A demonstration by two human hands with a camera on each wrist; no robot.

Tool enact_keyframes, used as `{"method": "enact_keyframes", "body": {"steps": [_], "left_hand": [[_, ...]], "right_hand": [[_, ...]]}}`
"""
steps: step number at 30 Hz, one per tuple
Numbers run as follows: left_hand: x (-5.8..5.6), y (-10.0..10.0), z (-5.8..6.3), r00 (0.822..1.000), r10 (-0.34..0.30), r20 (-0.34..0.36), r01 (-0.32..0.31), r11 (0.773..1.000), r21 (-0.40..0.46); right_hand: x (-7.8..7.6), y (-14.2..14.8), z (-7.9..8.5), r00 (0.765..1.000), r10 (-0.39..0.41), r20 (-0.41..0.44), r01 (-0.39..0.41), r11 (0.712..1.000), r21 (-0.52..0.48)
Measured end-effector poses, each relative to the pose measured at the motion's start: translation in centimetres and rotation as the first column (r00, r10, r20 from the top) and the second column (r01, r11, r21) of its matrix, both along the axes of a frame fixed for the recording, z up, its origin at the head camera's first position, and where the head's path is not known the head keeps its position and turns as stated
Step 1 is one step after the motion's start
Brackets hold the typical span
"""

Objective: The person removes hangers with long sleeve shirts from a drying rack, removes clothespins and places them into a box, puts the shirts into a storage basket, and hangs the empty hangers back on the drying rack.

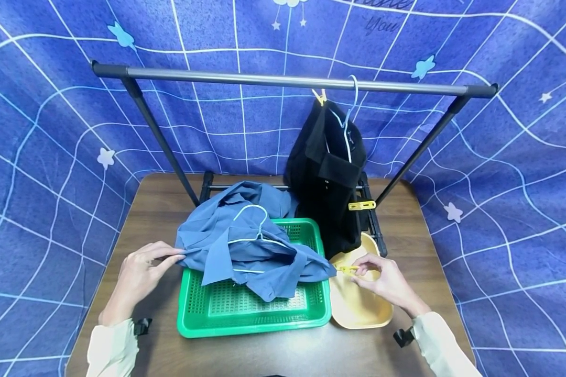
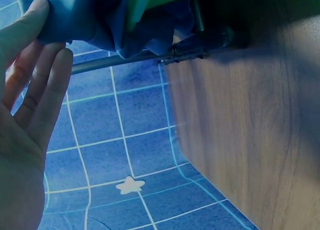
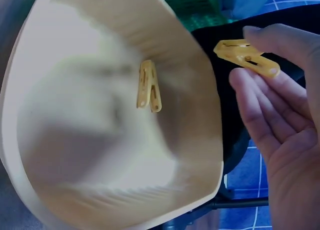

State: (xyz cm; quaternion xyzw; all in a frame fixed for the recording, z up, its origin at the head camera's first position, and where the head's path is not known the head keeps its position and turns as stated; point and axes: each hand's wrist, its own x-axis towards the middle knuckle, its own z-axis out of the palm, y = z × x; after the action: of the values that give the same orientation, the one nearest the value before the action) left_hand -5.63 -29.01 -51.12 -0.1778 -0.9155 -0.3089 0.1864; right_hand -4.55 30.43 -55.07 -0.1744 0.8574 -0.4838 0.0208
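A blue shirt [image 1: 264, 256] on a light blue hanger [image 1: 259, 233] lies over the green basket [image 1: 245, 329], its back part draped behind it. At the shirt's left shoulder, my left hand [image 1: 139, 275] pinches the fabric between thumb and fingers; the left wrist view shows that cloth [image 2: 85, 14] close up. My right hand [image 1: 382, 277] pinches a yellow clothespin [image 3: 245, 57] right at the shirt's other shoulder. Beneath it, the cream basin [image 1: 358, 317] has another yellow clothespin [image 3: 148, 87] lying inside.
A grey rail [image 1: 245, 78] on black posts spans the back. From it hangs a black garment [image 1: 311, 173] on a hanger [image 1: 355, 97], with a yellow clothespin [image 1: 361, 205] at its right shoulder and another clothespin [image 1: 319, 97] at the other. Everything stands on a wooden table [image 1: 160, 199].
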Motion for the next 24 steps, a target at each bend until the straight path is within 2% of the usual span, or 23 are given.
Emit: {"method": "enact_keyframes", "body": {"steps": [12,18,24], "left_hand": [[0.2,0.0,0.0,1.0,0.004,0.001,-0.004,1.0,0.0],[0.2,0.1,0.0,1.0,0.002,-0.003,-0.002,1.0,0.002],[0.1,0.0,-0.1,1.0,-0.001,-0.007,0.001,1.0,0.004]], "right_hand": [[-0.8,-0.6,-1.5,0.989,0.014,0.15,-0.027,0.996,0.086],[-1.0,-0.9,-2.0,0.97,0.018,0.244,-0.034,0.997,0.062],[-1.2,-1.3,-2.6,0.959,0.037,0.282,-0.049,0.998,0.035]]}}
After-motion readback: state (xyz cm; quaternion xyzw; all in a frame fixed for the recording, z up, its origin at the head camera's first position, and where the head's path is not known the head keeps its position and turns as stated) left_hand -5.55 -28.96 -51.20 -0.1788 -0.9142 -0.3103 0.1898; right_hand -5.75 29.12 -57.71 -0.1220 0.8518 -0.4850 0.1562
